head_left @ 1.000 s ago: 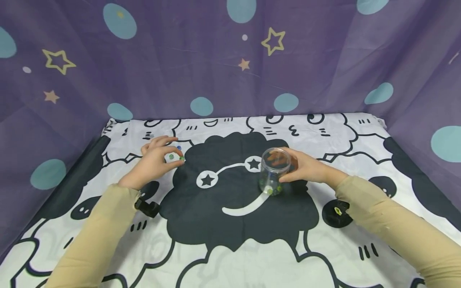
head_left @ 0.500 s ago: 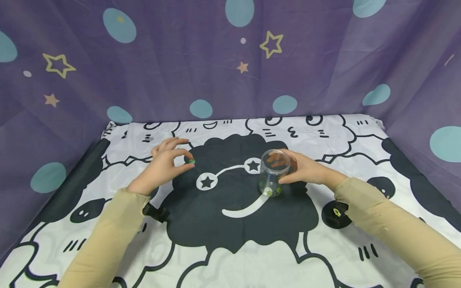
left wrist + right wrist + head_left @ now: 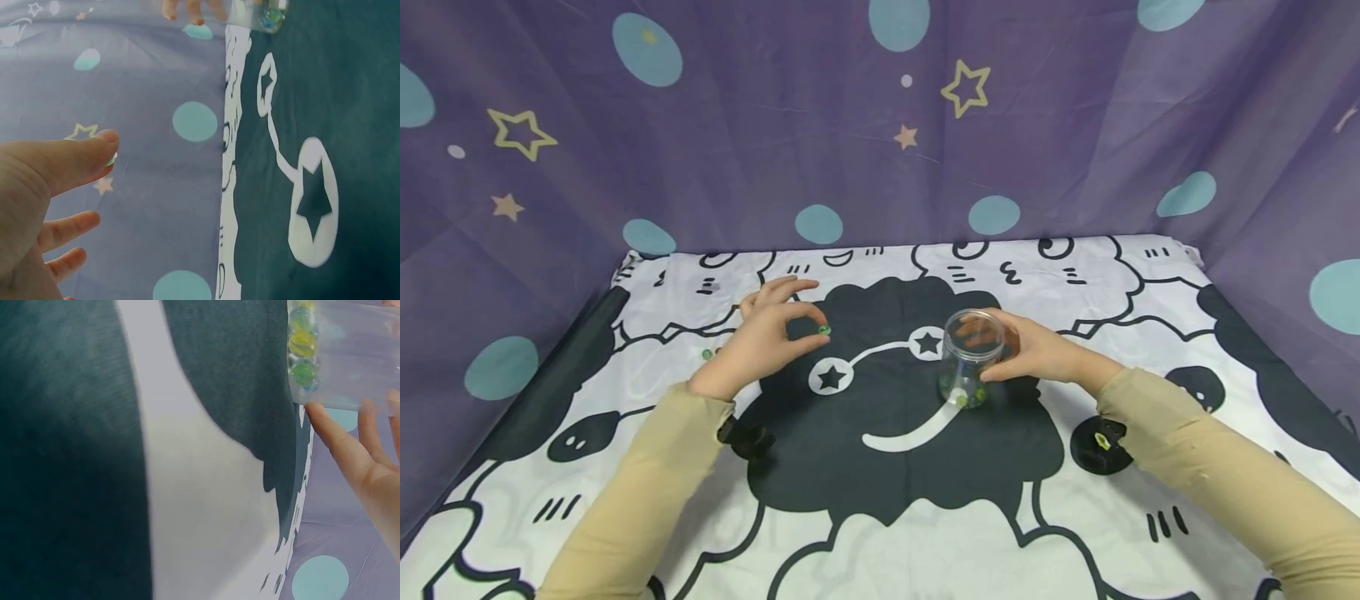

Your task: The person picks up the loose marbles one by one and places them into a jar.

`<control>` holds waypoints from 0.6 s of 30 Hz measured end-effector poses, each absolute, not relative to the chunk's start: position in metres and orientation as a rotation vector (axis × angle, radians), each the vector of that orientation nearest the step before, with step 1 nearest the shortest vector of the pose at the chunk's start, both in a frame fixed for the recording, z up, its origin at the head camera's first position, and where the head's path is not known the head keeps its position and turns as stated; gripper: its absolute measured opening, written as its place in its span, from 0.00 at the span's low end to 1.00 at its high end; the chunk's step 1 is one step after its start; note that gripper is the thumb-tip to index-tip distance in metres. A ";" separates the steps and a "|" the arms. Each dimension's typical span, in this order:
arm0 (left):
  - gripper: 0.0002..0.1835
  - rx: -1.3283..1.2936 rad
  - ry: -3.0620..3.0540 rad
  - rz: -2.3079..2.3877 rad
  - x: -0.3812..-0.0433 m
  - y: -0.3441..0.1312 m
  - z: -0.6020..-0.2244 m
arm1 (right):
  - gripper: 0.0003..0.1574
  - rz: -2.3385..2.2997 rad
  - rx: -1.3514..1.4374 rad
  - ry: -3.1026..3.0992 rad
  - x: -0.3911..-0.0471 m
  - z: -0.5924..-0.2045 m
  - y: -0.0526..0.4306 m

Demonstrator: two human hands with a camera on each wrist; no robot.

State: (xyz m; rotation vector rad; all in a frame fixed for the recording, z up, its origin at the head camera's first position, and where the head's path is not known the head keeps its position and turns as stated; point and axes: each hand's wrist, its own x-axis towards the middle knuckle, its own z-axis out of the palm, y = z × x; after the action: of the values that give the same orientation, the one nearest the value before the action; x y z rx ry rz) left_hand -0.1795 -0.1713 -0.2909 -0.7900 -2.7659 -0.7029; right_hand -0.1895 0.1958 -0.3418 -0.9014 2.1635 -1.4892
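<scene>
Between thumb and index finger, my left hand pinches a small green glass marble above the black cloud print, left of the jar. In the left wrist view only a sliver of this marble shows past the thumb. A clear lidless jar stands upright on the dark cloth, with my right hand gripping its right side. Several green, yellow and blue marbles lie at its bottom in the right wrist view. Near my left wrist a loose green marble rests on the cloth; anything behind the wrist is hidden.
A black-and-white cartoon cloth covers the table. Behind it hangs a purple curtain with stars and teal dots. Beside the right sleeve is a round black shape with a small yellow mark; I cannot tell what it is.
My left hand has moved right toward the jar with the green marble, away from the loose marbles at the left. The right hand and jar have stayed in place.
</scene>
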 end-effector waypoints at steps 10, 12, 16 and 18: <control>0.07 -0.866 -2.744 -0.731 -0.180 -0.152 -0.290 | 0.47 -1.486 -0.894 2.175 -0.189 -0.344 0.197; 0.07 -0.884 -2.743 -0.738 -0.179 -0.148 -0.291 | 0.47 -1.486 -0.893 2.173 -0.189 -0.344 0.197; 0.07 -0.936 -2.720 -0.761 -0.174 -0.137 -0.291 | 0.46 -1.489 -0.891 2.173 -0.189 -0.344 0.196; 0.06 -0.972 -2.707 -0.771 -0.172 -0.130 -0.290 | 0.46 -1.490 -0.893 2.176 -0.190 -0.343 0.196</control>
State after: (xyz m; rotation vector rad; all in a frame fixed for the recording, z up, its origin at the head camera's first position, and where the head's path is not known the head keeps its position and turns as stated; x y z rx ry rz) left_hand -0.1717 -0.1302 -0.2902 -0.9721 -2.7066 -0.7713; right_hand -0.1896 0.1957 -0.3433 -0.8929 2.1763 -1.4901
